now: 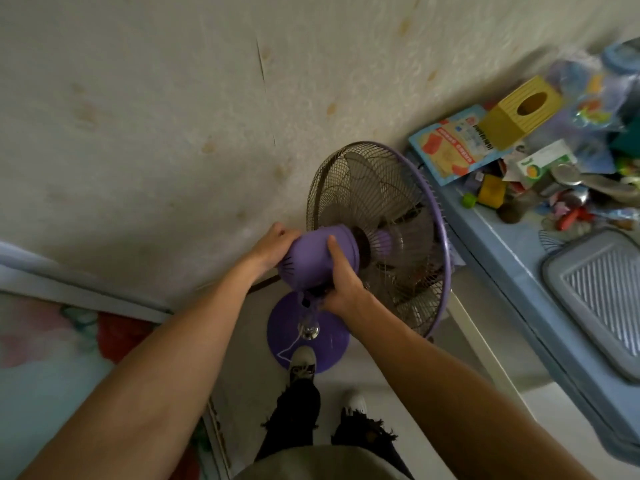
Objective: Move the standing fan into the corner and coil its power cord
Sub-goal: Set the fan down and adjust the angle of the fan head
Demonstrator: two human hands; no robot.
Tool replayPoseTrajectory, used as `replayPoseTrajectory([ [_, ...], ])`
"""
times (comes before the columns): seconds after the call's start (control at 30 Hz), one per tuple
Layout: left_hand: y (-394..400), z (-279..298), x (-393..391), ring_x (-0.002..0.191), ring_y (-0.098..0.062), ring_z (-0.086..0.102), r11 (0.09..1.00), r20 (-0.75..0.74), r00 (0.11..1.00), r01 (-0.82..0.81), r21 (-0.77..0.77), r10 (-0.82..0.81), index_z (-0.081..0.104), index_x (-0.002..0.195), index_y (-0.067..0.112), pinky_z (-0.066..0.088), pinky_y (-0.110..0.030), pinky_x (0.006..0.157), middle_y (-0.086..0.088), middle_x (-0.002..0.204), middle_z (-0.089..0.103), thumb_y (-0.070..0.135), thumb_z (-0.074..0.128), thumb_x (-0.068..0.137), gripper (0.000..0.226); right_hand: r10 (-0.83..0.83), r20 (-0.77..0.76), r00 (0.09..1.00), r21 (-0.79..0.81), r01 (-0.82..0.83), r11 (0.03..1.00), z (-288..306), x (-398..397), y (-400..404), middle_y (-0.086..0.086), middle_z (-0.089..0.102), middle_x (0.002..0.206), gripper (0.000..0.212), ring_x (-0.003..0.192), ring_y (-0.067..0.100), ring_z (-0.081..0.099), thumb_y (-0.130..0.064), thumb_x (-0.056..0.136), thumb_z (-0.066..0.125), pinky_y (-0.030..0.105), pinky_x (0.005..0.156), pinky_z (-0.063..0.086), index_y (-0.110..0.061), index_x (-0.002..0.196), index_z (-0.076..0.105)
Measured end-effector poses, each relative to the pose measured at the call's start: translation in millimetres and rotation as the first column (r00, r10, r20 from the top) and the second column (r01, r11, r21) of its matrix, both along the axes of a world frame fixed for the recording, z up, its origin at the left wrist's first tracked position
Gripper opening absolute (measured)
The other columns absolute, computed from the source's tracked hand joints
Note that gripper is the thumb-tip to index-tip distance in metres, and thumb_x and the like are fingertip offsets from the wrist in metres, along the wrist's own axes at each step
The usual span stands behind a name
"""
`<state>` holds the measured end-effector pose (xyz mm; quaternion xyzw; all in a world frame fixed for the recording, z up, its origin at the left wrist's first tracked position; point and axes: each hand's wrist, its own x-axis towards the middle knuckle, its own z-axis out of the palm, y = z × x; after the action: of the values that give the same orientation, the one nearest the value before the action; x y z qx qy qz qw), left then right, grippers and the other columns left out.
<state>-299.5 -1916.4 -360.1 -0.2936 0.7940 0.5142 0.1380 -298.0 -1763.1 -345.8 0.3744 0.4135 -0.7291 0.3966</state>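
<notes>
Seen from above: purple standing fan (374, 237) close against the pale stained wall (156, 116), squeezed between a bed (52, 341) with a flowered cover on one side and a blue table (512, 258) on the other. Both hands on the purple motor housing (311, 258) behind the wire cage (346, 188): left hand (273, 247) curled over the far side of it, fingers wrapped out of sight; right hand (341, 282) gripping the near side and underside, thumb laid up along the plastic. Cage facing right, its purple rim just beside the table edge (touching or not, hard to tell). Below the hands, the round purple base (329, 344) flat on the floor, with a shiny pole collar at its middle. Thin white cord (289, 348) trailing off the base toward the left shoe (303, 362), whose toe sits on the base rim; uncoiled as far as can be seen. Black ripped trousers above the shoes. On the table, a clutter: yellow tissue box (519, 112), flat orange-and-blue packet (450, 143) beneath it, small green-and-white carton (545, 162), plastic bags of bits, and a grey ribbed tray (602, 299) nearer the table's front edge.
</notes>
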Motion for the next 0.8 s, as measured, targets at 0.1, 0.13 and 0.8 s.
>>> replayPoseTrajectory([
  [0.1, 3, -6, -2, 0.09, -0.021, 0.052, 0.997, -0.01, 0.998, 0.056, 0.045, -0.056, 0.056, 0.099, 0.008, 0.043, -0.037, 0.079, -0.01, 0.097, 0.058, 0.04, 0.045, 0.094, 0.034, 0.002, 0.007, 1.0, 0.008, -0.002, 1.0, -1, -3, 1, 0.017, 0.053, 0.142, 0.091, 0.122, 0.039, 0.056, -0.054, 0.076, 0.078, 0.057, 0.102, 0.048, -0.009, 0.145, 0.041],
  [0.13, 4, -6, 0, 0.092, -0.021, 0.054, 0.994, -0.02, 0.996, 0.093, 0.061, -0.092, 0.059, 0.097, 0.014, 0.042, -0.038, 0.084, -0.014, 0.103, 0.062, 0.041, 0.043, 0.096, 0.032, 0.001, 0.013, 1.0, 0.004, -0.001, 1.0, -1, -3, 1, 0.017, 0.055, 0.141, 0.089, 0.121, 0.039, 0.057, -0.054, 0.076, 0.078, 0.057, 0.103, 0.048, -0.009, 0.144, 0.043],
  [0.8, 0, -4, -10, 0.089, -0.027, 0.074, 0.859, 0.172, 0.974, 0.037, 0.511, -0.145, 0.071, 0.11, 0.016, 0.058, -0.038, 0.081, -0.011, 0.101, 0.077, 0.058, 0.067, 0.079, 0.052, -0.23, 0.06, 0.971, 0.009, 0.23, 0.973, -1, -7, -6, 0.02, 0.066, 0.125, 0.082, 0.108, 0.041, 0.066, -0.048, 0.069, 0.085, 0.06, 0.098, 0.05, -0.006, 0.133, 0.056],
])
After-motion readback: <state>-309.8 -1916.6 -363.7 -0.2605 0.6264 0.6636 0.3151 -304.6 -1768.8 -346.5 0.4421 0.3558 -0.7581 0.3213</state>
